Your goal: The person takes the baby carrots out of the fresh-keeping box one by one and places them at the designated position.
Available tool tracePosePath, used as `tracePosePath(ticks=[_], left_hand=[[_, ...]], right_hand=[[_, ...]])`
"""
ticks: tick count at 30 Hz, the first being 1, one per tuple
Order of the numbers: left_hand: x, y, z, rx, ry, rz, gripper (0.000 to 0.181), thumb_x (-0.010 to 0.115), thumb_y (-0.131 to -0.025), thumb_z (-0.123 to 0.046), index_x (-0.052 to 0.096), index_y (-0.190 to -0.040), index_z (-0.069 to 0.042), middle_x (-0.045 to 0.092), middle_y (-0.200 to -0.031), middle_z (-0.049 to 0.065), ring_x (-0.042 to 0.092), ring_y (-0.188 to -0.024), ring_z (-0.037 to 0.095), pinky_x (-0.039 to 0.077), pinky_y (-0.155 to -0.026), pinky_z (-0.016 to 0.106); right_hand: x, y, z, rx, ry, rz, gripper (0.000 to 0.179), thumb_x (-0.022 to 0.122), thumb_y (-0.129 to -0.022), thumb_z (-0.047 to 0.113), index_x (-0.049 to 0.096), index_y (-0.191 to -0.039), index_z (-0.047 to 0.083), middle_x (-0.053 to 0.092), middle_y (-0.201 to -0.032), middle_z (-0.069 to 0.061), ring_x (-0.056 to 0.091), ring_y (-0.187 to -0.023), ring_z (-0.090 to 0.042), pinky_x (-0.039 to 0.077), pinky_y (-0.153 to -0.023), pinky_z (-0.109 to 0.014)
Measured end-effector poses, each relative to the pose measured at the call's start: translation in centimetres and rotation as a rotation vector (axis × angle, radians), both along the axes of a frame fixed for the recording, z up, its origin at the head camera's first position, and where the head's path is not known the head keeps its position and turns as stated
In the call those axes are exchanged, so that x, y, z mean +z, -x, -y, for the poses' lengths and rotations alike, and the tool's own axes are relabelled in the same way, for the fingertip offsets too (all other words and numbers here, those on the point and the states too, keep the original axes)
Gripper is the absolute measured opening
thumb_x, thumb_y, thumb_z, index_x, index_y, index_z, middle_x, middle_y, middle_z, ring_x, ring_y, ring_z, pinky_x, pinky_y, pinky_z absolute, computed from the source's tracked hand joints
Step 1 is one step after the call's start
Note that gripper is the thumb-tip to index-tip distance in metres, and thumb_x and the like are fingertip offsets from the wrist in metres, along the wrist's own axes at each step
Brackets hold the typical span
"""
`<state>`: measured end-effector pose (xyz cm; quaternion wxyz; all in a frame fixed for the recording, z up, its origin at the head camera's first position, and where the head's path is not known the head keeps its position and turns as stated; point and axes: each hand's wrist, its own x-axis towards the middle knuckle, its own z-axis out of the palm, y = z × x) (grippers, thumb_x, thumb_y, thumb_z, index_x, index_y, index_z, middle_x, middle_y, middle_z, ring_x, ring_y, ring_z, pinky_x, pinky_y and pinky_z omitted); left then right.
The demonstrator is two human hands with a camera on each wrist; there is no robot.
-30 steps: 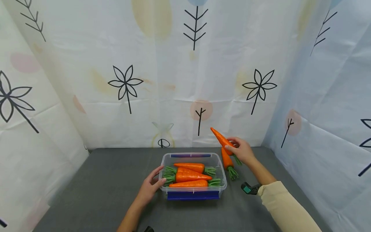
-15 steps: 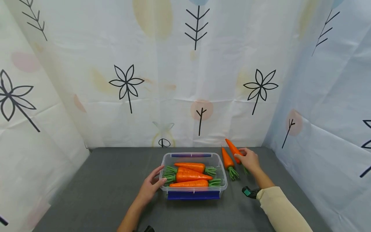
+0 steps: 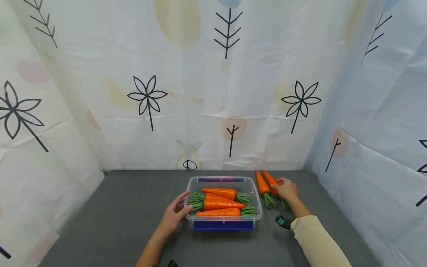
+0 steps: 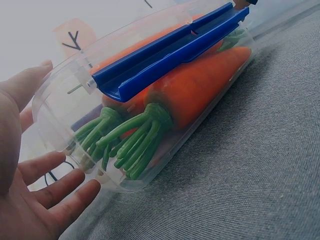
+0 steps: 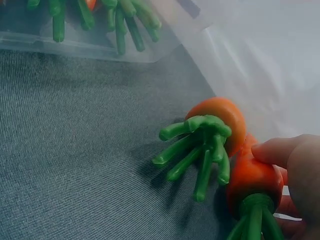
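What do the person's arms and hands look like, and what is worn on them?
The left hand and right hand are ungloved. The right arm has a plain cream sleeve and, nearby, a small black device with a teal patch. On the left forearm no sleeve shows.

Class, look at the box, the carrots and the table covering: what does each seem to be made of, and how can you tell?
Box: probably clear, smooth plastic; its contents show through the walls.
Carrots: perhaps plastic or foam imitations, slightly glossy; they have smooth highlights and thick, moulded-looking stalks.
Table covering: seemingly woven fabric, matt grey; fine ribbed lines show in both wrist views.
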<state>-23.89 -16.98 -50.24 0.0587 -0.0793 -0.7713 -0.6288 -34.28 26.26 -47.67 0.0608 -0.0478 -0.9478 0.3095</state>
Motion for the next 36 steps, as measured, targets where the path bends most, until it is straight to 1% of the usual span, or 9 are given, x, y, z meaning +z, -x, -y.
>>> tracePosePath(ticks=[6,9,12,20,24,27,30,32,36], left_hand=[[-0.1,0.0,-0.1,0.000,0.016,-0.002,0.052,0.067,-0.092,-0.024,0.052,-0.141,-0.018,0.048,-0.140,0.023,0.057,-0.113,0.036,0.048,-0.092,0.051],[-0.2,0.0,-0.1,-0.004,0.020,-0.016,0.051,0.067,-0.093,-0.023,0.052,-0.141,-0.016,0.048,-0.139,0.024,0.058,-0.113,0.037,0.048,-0.091,0.051],[-0.4,0.1,0.0,-0.010,0.018,-0.033,0.051,0.067,-0.093,-0.021,0.051,-0.141,-0.015,0.048,-0.138,0.024,0.058,-0.112,0.037,0.049,-0.090,0.050],[-0.6,0.4,0.0,-0.020,-0.001,-0.046,0.052,0.067,-0.092,-0.018,0.051,-0.141,-0.017,0.049,-0.138,0.023,0.058,-0.112,0.036,0.049,-0.089,0.047],[-0.6,0.3,0.0,-0.013,0.008,-0.041,0.051,0.067,-0.092,-0.019,0.052,-0.141,-0.017,0.048,-0.138,0.024,0.058,-0.112,0.037,0.048,-0.090,0.050],[-0.6,0.3,0.1,-0.014,0.003,-0.039,0.051,0.067,-0.092,-0.019,0.052,-0.141,-0.016,0.048,-0.138,0.024,0.058,-0.112,0.036,0.048,-0.090,0.050],[-0.6,0.2,0.1,-0.018,-0.010,-0.042,0.051,0.066,-0.093,-0.017,0.052,-0.141,-0.015,0.049,-0.138,0.024,0.058,-0.112,0.036,0.049,-0.090,0.049],[-0.5,0.2,0.1,-0.019,-0.013,-0.041,0.051,0.066,-0.093,-0.017,0.051,-0.141,-0.015,0.048,-0.138,0.024,0.058,-0.113,0.037,0.048,-0.090,0.050],[-0.5,0.2,0.1,-0.019,-0.010,-0.040,0.051,0.066,-0.093,-0.018,0.051,-0.142,-0.015,0.047,-0.139,0.025,0.057,-0.113,0.038,0.048,-0.091,0.051]], right_hand=[[-0.5,-0.1,0.0,-0.006,-0.032,0.024,0.044,0.067,-0.091,0.026,0.059,-0.120,-0.006,0.062,-0.113,-0.028,0.058,-0.095,-0.042,0.046,-0.080,-0.053],[-0.4,0.0,0.0,-0.008,-0.035,0.045,0.046,0.065,-0.092,0.028,0.058,-0.121,-0.006,0.061,-0.115,-0.028,0.058,-0.095,-0.042,0.047,-0.080,-0.052],[0.0,0.0,0.0,-0.002,-0.022,0.045,0.046,0.064,-0.093,0.029,0.058,-0.122,-0.006,0.059,-0.118,-0.029,0.058,-0.097,-0.042,0.047,-0.080,-0.052],[1.5,0.0,0.0,0.003,-0.003,0.013,0.047,0.059,-0.095,0.028,0.055,-0.125,-0.008,0.055,-0.123,-0.032,0.056,-0.101,-0.045,0.046,-0.082,-0.055],[2.1,0.4,0.3,-0.006,0.000,0.003,0.048,0.058,-0.097,0.031,0.055,-0.128,-0.005,0.056,-0.125,-0.029,0.055,-0.105,-0.044,0.046,-0.084,-0.054],[2.7,0.7,0.8,-0.006,0.027,-0.009,0.049,0.059,-0.097,0.035,0.056,-0.128,-0.003,0.057,-0.124,-0.027,0.056,-0.105,-0.042,0.046,-0.084,-0.053],[3.5,1.0,1.5,0.009,0.058,-0.026,0.049,0.059,-0.097,0.036,0.056,-0.128,-0.001,0.058,-0.123,-0.026,0.057,-0.104,-0.041,0.047,-0.085,-0.053],[4.2,1.1,2.2,0.025,0.083,-0.038,0.047,0.058,-0.097,0.034,0.056,-0.129,-0.001,0.057,-0.123,-0.026,0.056,-0.105,-0.040,0.047,-0.086,-0.053],[5.6,1.1,3.7,0.075,0.099,-0.088,0.045,0.058,-0.097,0.030,0.055,-0.129,-0.002,0.057,-0.123,-0.026,0.055,-0.106,-0.041,0.046,-0.087,-0.053]])
